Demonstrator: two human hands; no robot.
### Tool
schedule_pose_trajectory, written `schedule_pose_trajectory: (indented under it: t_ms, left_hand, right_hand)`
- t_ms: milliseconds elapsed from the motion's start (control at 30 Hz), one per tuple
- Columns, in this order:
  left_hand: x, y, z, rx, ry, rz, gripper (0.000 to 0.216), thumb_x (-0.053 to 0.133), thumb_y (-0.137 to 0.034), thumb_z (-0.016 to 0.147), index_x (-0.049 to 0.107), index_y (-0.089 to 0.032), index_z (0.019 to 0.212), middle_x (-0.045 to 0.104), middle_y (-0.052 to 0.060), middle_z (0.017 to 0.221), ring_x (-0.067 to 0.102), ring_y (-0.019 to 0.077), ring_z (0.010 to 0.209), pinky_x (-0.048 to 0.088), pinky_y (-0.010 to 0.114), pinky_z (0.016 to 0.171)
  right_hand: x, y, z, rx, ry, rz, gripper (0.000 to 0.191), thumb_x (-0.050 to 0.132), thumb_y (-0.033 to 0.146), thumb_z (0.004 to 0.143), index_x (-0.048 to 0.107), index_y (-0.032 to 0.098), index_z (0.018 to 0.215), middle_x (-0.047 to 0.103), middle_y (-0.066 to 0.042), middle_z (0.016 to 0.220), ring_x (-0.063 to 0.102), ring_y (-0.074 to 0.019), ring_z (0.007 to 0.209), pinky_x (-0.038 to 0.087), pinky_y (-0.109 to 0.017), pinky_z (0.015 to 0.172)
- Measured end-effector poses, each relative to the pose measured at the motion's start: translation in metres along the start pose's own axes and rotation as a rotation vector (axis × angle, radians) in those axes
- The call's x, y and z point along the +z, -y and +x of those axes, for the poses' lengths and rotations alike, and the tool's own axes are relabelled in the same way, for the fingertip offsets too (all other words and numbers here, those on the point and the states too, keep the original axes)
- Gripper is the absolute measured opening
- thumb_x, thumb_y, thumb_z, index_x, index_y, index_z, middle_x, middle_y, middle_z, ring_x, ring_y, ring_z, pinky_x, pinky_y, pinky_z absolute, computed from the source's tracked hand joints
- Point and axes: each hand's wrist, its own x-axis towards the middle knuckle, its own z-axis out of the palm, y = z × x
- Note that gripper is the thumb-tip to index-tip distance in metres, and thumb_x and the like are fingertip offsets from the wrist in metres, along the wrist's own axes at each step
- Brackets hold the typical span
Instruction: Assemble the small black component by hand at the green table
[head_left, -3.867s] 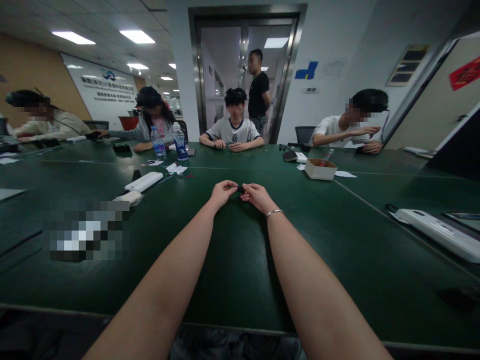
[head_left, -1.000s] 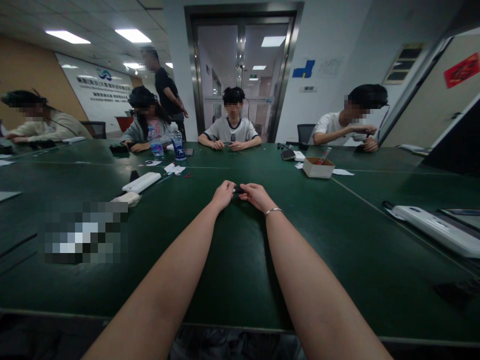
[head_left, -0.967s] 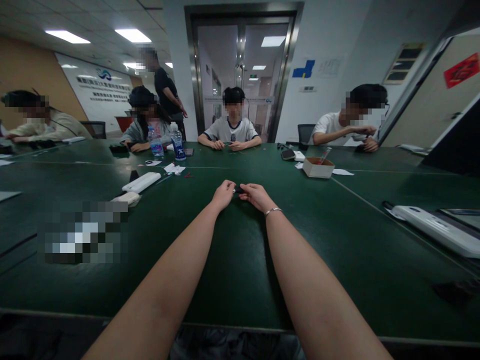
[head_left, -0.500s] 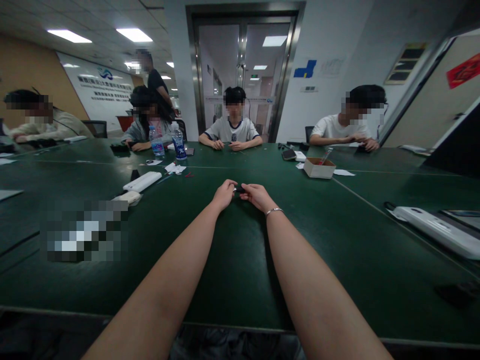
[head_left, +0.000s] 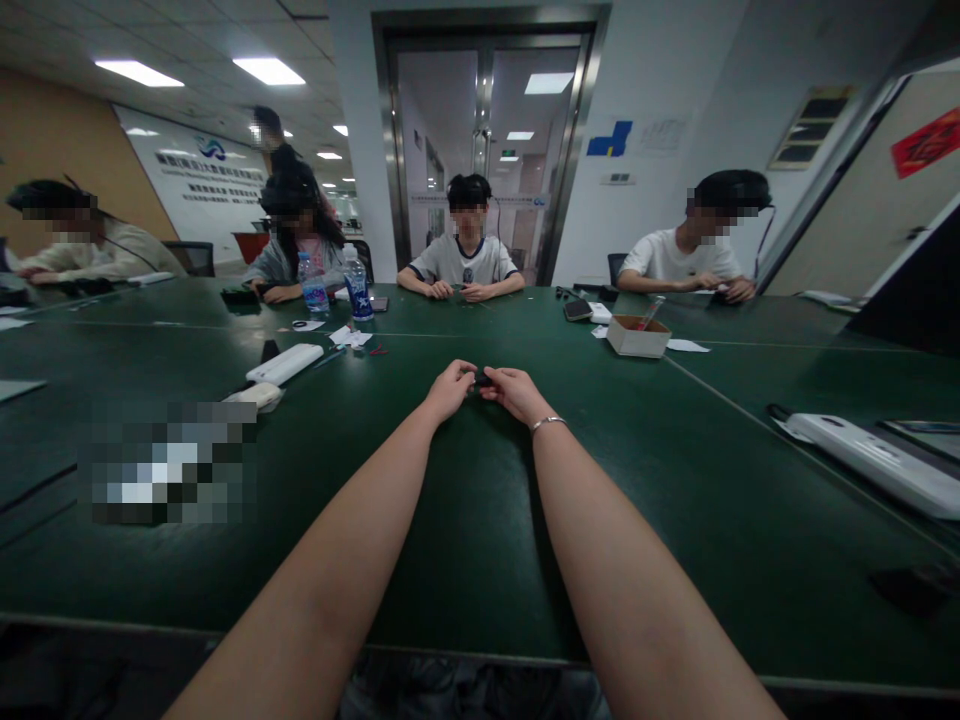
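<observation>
Over the green table [head_left: 480, 520], in front of me, my two hands meet at a small black object [head_left: 481, 379]. My right hand [head_left: 516, 392] pinches it between thumb and fingers; a silver bracelet [head_left: 549, 423] circles that wrist. My left hand [head_left: 451, 390] is closed, its fingertips at the object's left end. What exactly the object is cannot be made out, since the fingers cover most of it.
A white power bank [head_left: 285, 363] lies to the left, with scraps of paper [head_left: 351, 337] beyond it. Two bottles [head_left: 358, 290] stand farther back. On the right are an open box [head_left: 639, 337] and a long white device [head_left: 874, 462]. Several people sit around the table.
A shiny tip seen at the object's left end is now hidden by my left fingers. My hands stay in nearly the same place. The standing person at the back left has shifted left.
</observation>
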Motion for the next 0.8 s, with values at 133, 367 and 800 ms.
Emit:
schedule_pose_trajectory:
  t_ms: [133, 367, 800]
  left_hand:
    - [0.0001, 0.0022, -0.0002, 0.034, 0.005, 0.029, 0.027, 0.034, -0.028, 0.089, 0.058, -0.019, 0.097, 0.049, -0.003, 0.056, 0.047, 0.0109, 0.053, 0.037, 0.022, 0.055]
    - [0.0018, 0.0058, 0.001, 0.092, -0.033, 0.062, 0.022, 0.04, -0.026, 0.086, 0.06, -0.02, 0.092, 0.058, -0.001, 0.073, 0.05, 0.0104, 0.06, 0.04, 0.022, 0.06]
    - [0.0031, 0.0047, 0.0021, 0.107, -0.001, 0.015, 0.022, 0.039, -0.022, 0.085, 0.059, -0.02, 0.091, 0.058, -0.001, 0.075, 0.051, 0.0111, 0.063, 0.042, 0.023, 0.063]
  right_hand:
    - [0.0, 0.0017, -0.0014, 0.008, 0.017, -0.016, 0.016, 0.068, 0.013, 0.076, 0.053, 0.013, 0.07, 0.058, -0.001, 0.058, 0.059, -0.0091, 0.049, 0.051, -0.018, 0.048]
    - [0.0031, 0.0072, -0.0055, 0.069, 0.04, -0.09, 0.016, 0.06, 0.021, 0.081, 0.044, 0.021, 0.086, 0.058, 0.003, 0.059, 0.061, -0.0129, 0.046, 0.051, -0.023, 0.044]
    - [0.0065, 0.0092, -0.0072, 0.077, 0.118, -0.194, 0.013, 0.061, 0.026, 0.081, 0.051, 0.018, 0.085, 0.055, 0.004, 0.054, 0.05, -0.0078, 0.038, 0.043, -0.018, 0.034]
